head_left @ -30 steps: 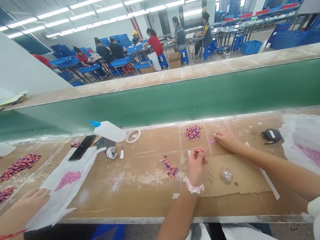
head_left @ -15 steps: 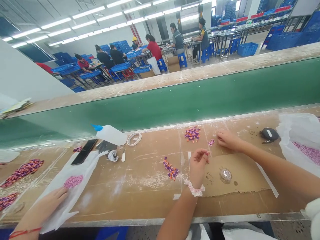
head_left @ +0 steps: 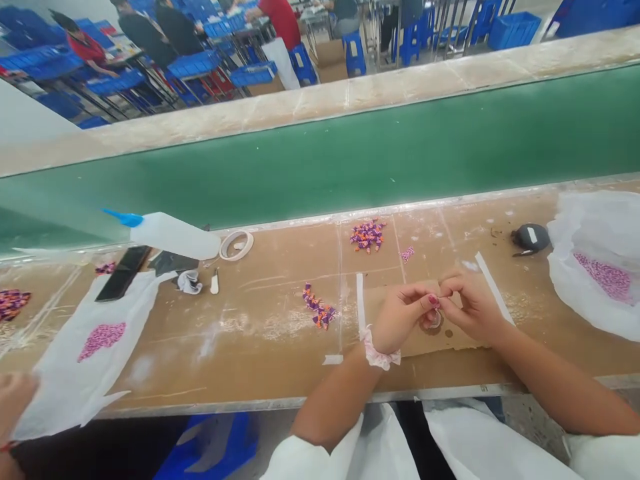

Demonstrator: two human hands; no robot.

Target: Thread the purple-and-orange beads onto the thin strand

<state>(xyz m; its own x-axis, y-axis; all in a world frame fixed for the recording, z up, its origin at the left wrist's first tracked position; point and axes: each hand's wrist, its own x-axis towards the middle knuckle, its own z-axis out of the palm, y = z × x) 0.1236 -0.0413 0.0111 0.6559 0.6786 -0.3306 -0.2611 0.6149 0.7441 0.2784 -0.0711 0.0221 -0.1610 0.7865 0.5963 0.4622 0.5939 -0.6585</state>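
My left hand [head_left: 403,315] and my right hand [head_left: 470,305] meet fingertip to fingertip over a sheet of cardboard [head_left: 400,347] on the workbench. Both are pinched on a tiny piece too small to name. A small clear round dish [head_left: 433,323] lies just under the fingers. A short row of purple and orange pieces [head_left: 319,311] lies to the left of my left hand. A heap of the same pieces [head_left: 367,235] and a small pink cluster [head_left: 407,254] sit further back.
A green conveyor belt [head_left: 350,160] runs behind the bench. A white glue bottle [head_left: 167,235], a tape ring [head_left: 236,245] and a black phone [head_left: 123,273] lie at left. White bags with pink beads [head_left: 597,267] [head_left: 85,347] flank me. A co-worker's hand [head_left: 13,400] shows bottom left.
My right hand has drawn back from the pink cluster to meet my left hand over the cardboard. The camera has tilted down. The co-worker's hand has pulled back left.
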